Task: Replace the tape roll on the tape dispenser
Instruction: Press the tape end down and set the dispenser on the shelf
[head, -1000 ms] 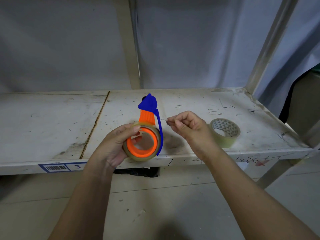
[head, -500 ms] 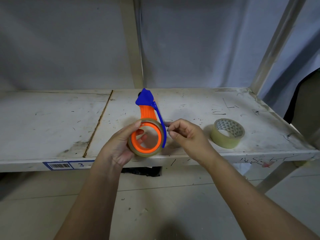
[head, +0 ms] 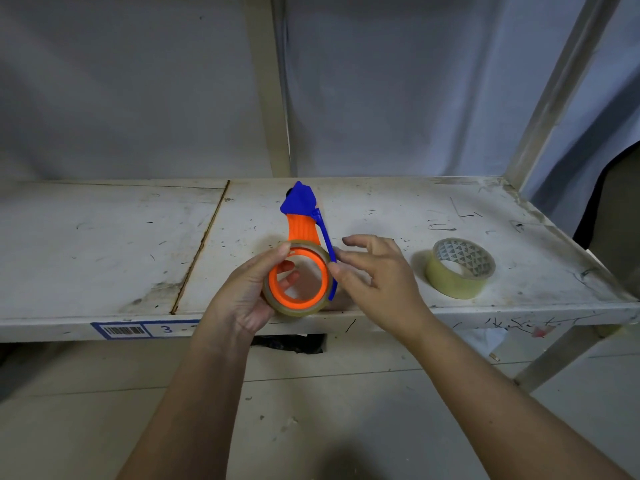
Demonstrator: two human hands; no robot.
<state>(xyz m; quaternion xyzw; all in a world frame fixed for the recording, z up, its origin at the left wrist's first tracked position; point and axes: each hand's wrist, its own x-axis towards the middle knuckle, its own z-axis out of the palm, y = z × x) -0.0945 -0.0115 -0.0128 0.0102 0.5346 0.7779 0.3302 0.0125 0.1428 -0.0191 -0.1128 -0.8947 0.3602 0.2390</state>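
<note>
My left hand (head: pixel 242 296) grips an orange and blue tape dispenser (head: pixel 304 233) above the shelf's front edge. A clear tape roll (head: pixel 294 308) sits around the dispenser's orange ring, and my left fingers show through the ring. The blue head points away from me, with a thin blue arm running down the ring's right side. My right hand (head: pixel 377 278) is beside that blue arm, thumb touching the roll's right edge, fingers spread. A second yellowish tape roll (head: pixel 459 268) with a patterned core lies flat on the shelf to the right.
A scuffed white shelf (head: pixel 104 254) carries a seam left of centre and a barcode label marked 3 on its front lip. Metal uprights (head: pixel 268 98) rise behind. A grey sheet hangs at the back. Something black lies under the shelf.
My right hand moved left from a pinched pose to the dispenser's right side and opened its fingers. The dispenser stays held in my left hand.
</note>
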